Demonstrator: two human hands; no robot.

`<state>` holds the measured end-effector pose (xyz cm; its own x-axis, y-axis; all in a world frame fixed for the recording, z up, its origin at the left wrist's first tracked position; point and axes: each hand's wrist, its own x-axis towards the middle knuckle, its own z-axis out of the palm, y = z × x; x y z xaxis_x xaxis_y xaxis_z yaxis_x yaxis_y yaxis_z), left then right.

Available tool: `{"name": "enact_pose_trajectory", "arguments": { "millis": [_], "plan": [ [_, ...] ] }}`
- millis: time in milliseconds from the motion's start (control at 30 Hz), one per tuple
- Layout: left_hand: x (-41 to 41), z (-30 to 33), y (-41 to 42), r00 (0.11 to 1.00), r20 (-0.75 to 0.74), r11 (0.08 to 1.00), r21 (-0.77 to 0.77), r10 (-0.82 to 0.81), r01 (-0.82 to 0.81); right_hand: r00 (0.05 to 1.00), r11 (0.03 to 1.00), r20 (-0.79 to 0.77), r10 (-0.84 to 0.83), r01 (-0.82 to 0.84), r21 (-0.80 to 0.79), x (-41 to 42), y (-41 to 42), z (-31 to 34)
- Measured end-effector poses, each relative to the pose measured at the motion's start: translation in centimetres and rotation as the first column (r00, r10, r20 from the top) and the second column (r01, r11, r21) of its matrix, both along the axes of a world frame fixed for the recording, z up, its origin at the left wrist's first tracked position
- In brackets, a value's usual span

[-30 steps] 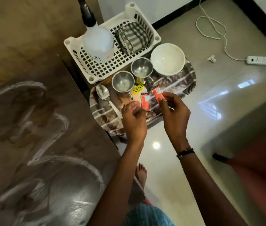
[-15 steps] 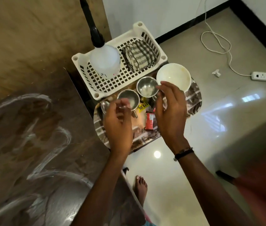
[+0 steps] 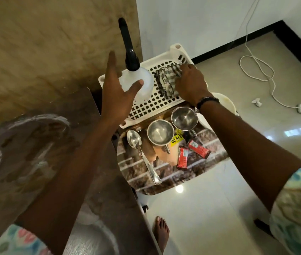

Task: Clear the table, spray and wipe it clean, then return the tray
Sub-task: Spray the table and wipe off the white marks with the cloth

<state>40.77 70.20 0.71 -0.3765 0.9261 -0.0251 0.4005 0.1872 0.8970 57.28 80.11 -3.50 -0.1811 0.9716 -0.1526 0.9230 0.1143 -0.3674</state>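
With the left hand spread at the spray bottle, wrap its body firmly, while the right hand, fingers curled onto the checked cloth near the basket's far right corner, gathers every fold

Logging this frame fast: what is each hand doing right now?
Left hand: open, fingers spread, reaching at the spray bottle, not gripping it.
Right hand: on the checked cloth in the basket; grip cannot be told.

Spray bottle and cloth sit in the basket; behind the tray holding cups, spoon, packets.
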Motion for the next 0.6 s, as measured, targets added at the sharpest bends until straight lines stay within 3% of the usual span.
{"name": "enact_pose_trajectory", "arguments": {
  "millis": [233, 500, 600],
  "plan": [
    [0.4, -0.2, 2.7, 0.998, -0.009, 0.995, 0.082, -0.058, 0.059, 0.997, 0.998, 0.073, -0.002, -0.003, 0.070, -0.2, 0.0, -1.8],
    [-0.3, -1.0, 5.0, 0.998, -0.054, 0.984, 0.173, -0.039, 0.048, 0.958, 0.980, -0.230, -0.172, 0.189, 0.055, -0.5, 0.2, -2.3],
    [-0.2, -1.9, 5.0, 0.997, -0.042, 0.973, 0.223, -0.057, 0.065, 0.978, 0.986, -0.142, -0.151, 0.160, 0.055, -0.3, -0.2, -2.2]
  ]
}}
